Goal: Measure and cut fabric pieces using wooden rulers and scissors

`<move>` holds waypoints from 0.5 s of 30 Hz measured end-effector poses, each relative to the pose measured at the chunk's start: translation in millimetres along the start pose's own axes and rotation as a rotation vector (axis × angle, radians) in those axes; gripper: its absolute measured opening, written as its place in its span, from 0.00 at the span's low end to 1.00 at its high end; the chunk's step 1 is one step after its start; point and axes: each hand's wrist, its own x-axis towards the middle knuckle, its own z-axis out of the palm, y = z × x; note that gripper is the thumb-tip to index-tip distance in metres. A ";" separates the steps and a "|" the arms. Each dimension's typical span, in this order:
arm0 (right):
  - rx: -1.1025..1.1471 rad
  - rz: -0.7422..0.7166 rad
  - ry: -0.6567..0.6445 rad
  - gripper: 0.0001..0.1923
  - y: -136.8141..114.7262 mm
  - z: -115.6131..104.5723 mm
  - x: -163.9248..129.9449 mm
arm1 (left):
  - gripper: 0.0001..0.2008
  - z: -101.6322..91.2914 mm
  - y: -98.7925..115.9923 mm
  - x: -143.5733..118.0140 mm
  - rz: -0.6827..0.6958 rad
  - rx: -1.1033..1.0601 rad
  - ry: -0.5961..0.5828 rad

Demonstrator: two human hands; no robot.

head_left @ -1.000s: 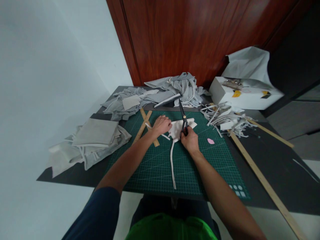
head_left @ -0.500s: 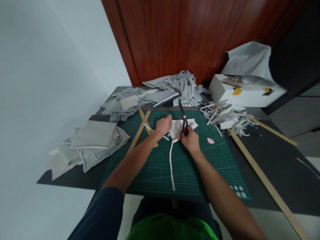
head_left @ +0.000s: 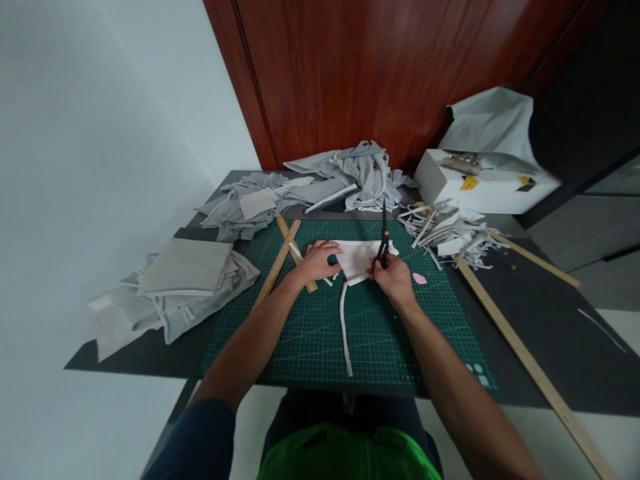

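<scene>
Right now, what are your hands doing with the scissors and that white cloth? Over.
Right hand gripping black scissors, blades at white cloth. Left hand pressing cloth flat on green mat. Pink scrap lies beside right hand, apart.

Green gridded cutting mat (head_left: 320, 333), white fabric piece (head_left: 357, 257), black scissors (head_left: 383, 240), pale grey fabric stacks (head_left: 185, 277), small pink scrap (head_left: 419, 278), dark grey tabletop (head_left: 540, 307), light wooden rulers (head_left: 280, 257), white box (head_left: 480, 187).

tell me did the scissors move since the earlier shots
Yes. The scissors in the right hand swung from leaning left over the white fabric piece to nearly upright, nearer the pink scrap.
</scene>
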 end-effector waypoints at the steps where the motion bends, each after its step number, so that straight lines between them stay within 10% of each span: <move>1: 0.106 0.030 -0.024 0.07 -1.8 -2.2 -4.4 | 0.22 0.3 0.3 0.0 0.004 0.004 0.004; 15: 0.761 0.439 -0.461 0.18 -34.2 1.7 -111.5 | 0.30 1.1 2.7 -2.7 0.036 0.060 -0.027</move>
